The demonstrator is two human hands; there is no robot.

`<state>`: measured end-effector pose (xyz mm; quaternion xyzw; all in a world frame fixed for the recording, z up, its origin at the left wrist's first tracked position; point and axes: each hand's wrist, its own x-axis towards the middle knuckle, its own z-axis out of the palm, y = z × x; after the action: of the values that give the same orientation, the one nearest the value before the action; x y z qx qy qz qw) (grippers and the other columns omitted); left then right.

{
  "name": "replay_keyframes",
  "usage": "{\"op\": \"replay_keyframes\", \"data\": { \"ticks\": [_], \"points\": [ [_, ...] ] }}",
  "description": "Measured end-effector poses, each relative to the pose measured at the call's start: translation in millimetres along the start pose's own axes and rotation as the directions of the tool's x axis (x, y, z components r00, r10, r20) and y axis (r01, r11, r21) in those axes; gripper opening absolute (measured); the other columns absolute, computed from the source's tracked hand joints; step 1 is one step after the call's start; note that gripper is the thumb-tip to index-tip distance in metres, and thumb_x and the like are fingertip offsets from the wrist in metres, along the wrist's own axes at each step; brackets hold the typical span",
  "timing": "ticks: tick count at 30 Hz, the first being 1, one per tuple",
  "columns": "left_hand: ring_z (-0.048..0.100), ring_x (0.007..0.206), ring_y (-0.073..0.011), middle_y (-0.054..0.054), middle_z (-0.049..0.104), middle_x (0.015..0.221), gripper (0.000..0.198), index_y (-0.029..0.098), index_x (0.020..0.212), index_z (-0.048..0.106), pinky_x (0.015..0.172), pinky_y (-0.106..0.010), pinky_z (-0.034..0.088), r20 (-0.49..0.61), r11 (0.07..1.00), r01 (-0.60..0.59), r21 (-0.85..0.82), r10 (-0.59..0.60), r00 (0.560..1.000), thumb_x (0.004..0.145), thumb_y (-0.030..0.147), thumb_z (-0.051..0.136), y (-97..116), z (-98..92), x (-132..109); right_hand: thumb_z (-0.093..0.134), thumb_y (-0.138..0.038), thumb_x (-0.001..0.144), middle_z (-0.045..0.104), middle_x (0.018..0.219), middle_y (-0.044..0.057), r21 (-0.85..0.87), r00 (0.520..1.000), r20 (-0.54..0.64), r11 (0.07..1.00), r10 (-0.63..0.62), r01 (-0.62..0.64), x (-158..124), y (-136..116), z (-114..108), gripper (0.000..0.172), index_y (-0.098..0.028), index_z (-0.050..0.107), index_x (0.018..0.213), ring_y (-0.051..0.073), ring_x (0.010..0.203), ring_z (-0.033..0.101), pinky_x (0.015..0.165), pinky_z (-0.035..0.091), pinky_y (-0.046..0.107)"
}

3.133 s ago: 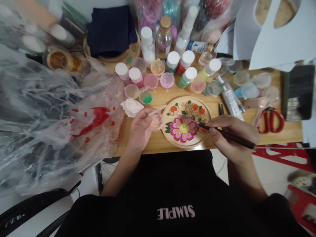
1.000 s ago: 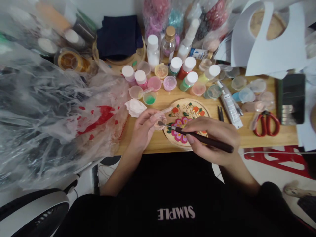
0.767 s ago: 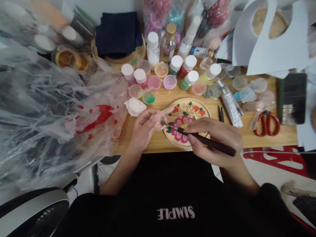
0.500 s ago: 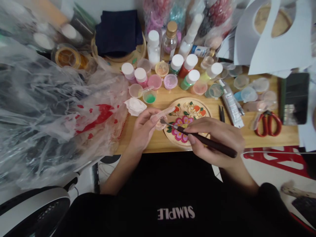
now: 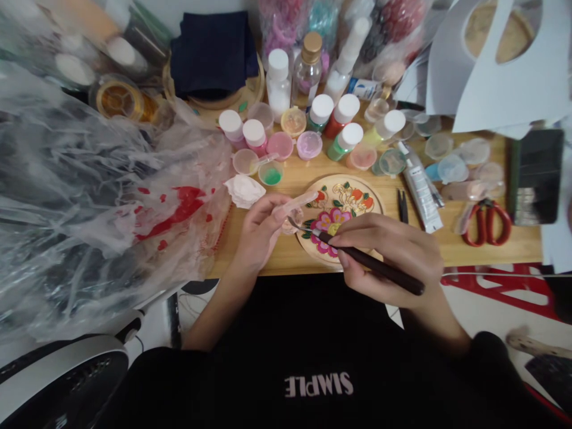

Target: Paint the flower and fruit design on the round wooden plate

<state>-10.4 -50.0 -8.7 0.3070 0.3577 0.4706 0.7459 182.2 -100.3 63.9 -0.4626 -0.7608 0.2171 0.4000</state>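
My left hand [image 5: 261, 229] is closed around a small clear plastic cup [image 5: 292, 225], whose lid [image 5: 304, 201] stands open toward the right. Between the fingers of my right hand [image 5: 391, 250] is a dark-handled tool [image 5: 373, 266] with a thin, bent metal end. That metal tip reaches inside the cup; what the cup contains is hard to make out. Just behind and below the tool lies a round wooden plaque [image 5: 378, 205] with a pink flower, orange fruits and gold outlines. My right hand covers the plaque's lower right part.
Paint bottles with white caps [image 5: 351, 137] and small open cups [image 5: 270, 174] crowd the back. Crumpled tissue [image 5: 244, 191] lies left, beside plastic sheeting [image 5: 179, 161]. To the right are tweezers [image 5: 403, 206], a metal tube [image 5: 423, 193], red-handled scissors [image 5: 487, 223] and a phone [image 5: 535, 176].
The tool's tip has shifted slightly left and up within the cup, and its handle end has dropped a little. My left hand keeps the cup in nearly the same place.
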Motion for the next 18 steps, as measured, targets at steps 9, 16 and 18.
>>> {"op": "replay_keyframes", "data": {
  "ticks": [9,16,18],
  "points": [
    [0.069,0.068,-0.0101,0.002,0.075,0.077,0.032,0.02,0.086,0.074,0.063,-0.021,0.054,0.039,0.999,-0.047,-0.009,0.047,0.998,0.074,0.046,0.088,-2.5,-1.7,1.0,0.069,-0.008,0.082,0.078,0.084,0.003,-0.009,0.998,-0.055,1.0,-0.014,0.013,-0.8,0.6,-1.5,0.023,-0.024,0.07,0.099,0.017,0.075,0.077,0.069,0.066,0.027],
    [0.069,0.069,-0.0108,0.002,0.073,0.078,0.035,0.019,0.086,0.073,0.064,-0.023,0.054,0.024,0.999,-0.031,0.018,0.03,0.999,0.074,0.048,0.088,-1.2,-2.1,0.2,0.07,-0.007,0.081,0.078,0.082,0.003,-0.012,0.999,-0.03,1.0,0.023,-0.023,0.5,-0.5,1.9,0.02,-0.024,0.071,0.093,0.018,0.077,0.078,0.072,0.066,0.027],
    [0.069,0.07,-0.0112,0.002,0.073,0.079,0.034,0.02,0.087,0.072,0.065,-0.023,0.054,0.036,0.999,-0.039,0.018,0.038,0.999,0.075,0.048,0.087,-1.3,-1.8,0.1,0.07,-0.007,0.081,0.078,0.082,0.003,0.0,0.998,-0.057,1.0,0.019,-0.019,-0.7,0.2,2.1,0.021,-0.023,0.071,0.094,0.017,0.076,0.078,0.07,0.066,0.026]
  ]
}}
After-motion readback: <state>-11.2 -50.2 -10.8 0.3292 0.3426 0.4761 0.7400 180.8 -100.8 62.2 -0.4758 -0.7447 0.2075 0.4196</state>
